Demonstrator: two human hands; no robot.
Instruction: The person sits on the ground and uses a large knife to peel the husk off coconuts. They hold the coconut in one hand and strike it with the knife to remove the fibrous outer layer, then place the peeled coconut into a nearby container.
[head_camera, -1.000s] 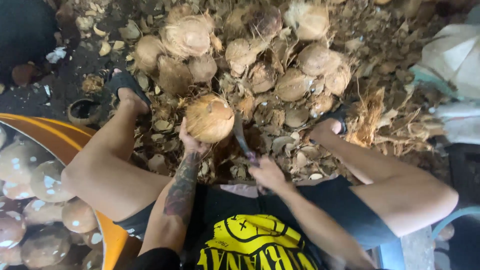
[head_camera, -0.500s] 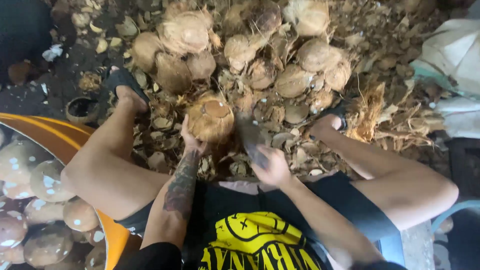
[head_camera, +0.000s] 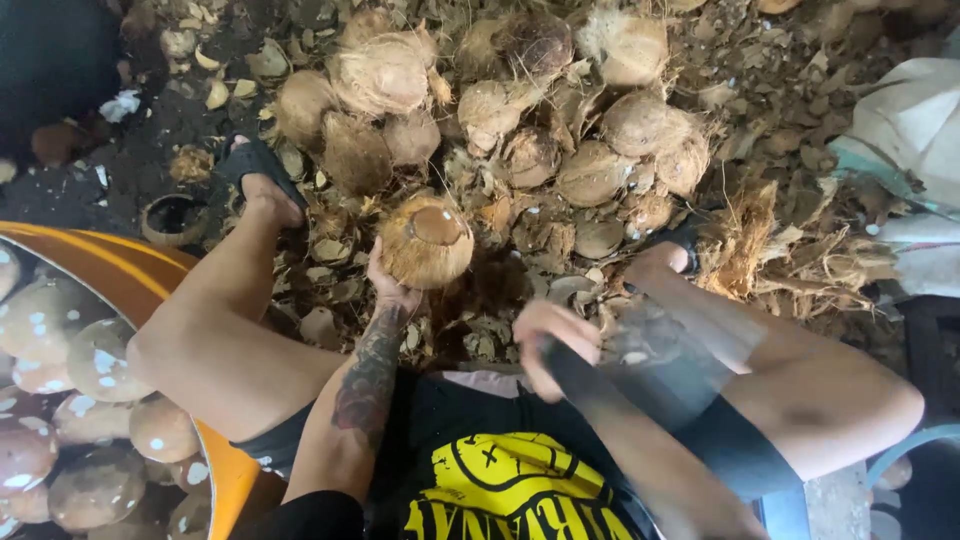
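Between the knees, above the husk litter (head_camera: 560, 290): coconut (head_camera: 425, 240) cupped from below by left hand (head_camera: 392, 290), fingers wrapped under it. Right hand (head_camera: 555, 345) clenched on blurred blade (head_camera: 640, 370). Risk: mistimed chop glancing onto holding fingers.

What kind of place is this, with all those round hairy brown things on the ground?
Probably a coconut husking spot. A pile of coconuts sits among husk scraps on the ground. The left hand holds a coconut, and an orange tub holds peeled ones in water.
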